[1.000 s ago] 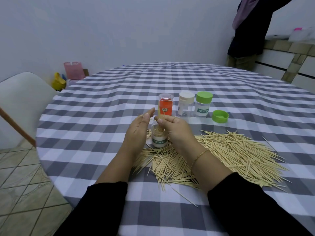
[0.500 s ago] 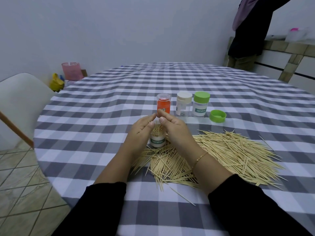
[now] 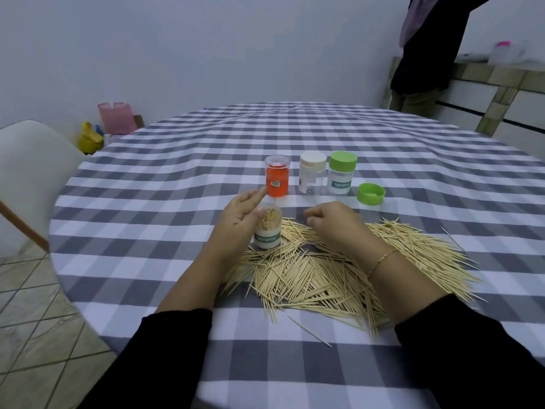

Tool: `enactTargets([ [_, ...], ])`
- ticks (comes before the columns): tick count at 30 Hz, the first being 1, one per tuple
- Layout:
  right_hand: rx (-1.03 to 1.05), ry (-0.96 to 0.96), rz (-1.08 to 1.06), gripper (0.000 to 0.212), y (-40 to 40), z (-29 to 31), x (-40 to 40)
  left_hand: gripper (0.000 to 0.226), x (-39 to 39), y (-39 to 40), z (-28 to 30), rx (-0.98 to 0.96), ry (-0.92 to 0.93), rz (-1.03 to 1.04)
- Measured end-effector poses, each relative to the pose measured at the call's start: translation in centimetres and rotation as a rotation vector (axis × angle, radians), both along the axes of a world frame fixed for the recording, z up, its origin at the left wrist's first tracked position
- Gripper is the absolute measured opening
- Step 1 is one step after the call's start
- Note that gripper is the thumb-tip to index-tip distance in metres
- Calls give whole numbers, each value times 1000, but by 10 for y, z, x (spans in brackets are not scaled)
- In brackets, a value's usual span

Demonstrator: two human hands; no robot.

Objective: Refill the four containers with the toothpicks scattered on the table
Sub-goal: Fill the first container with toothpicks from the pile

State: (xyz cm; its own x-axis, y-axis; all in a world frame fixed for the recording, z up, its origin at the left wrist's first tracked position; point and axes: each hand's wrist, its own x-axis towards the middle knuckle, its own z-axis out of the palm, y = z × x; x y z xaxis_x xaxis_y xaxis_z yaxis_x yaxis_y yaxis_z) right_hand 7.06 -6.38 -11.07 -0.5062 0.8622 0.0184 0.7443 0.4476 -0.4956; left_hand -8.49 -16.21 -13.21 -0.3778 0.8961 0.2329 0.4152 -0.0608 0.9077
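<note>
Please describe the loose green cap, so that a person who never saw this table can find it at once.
On the checked tablecloth, behind the toothpick pile, three closed containers stand in a row: orange, cream-lidded and green-lidded. The loose green cap lies at the right end of that row, beside the green-lidded container. It alone lies on the cloth with its hollow side up.

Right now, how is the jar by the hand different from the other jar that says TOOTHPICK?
The open jar has no lid, and toothpicks stand in it; the capped jar wears a green lid and looks empty. The open jar sits at the edge of the toothpick pile, with the left hand around it; the capped jar stands farther back, untouched. Both are clear, upright, and have green TOOTHPICK labels.
</note>
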Motion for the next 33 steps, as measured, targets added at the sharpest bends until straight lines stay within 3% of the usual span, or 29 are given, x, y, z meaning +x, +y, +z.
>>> enactTargets([
  [4, 58, -372, 102, 44, 3, 2, 8, 45, -5, -4, 10, -50, -40, 92],
  [8, 97, -488, 160, 56, 0, 3, 4, 30, -27, -4, 18, -435, 408, 172],
  [11, 148, -551, 169, 54, -1, 0, -1, 17, -34, -13, 22, -617, 493, 152],
  [17, 245, -491, 144, 33, -4, -9, -3, 35, -36, -27, 32, -838, 660, -27],
  [21, 312, -437, 132, 30, -3, -14, -3, 65, -30, -26, 34, -919, 872, -71],
  [26, 362, -389, 114, 32, -1, -20, -5, 38, -27, -25, 35, -876, 921, -41],
  [33, 401, -371, 123, 31, -4, -25, -8, 23, -30, -19, 26, -819, 1037, 20],
])
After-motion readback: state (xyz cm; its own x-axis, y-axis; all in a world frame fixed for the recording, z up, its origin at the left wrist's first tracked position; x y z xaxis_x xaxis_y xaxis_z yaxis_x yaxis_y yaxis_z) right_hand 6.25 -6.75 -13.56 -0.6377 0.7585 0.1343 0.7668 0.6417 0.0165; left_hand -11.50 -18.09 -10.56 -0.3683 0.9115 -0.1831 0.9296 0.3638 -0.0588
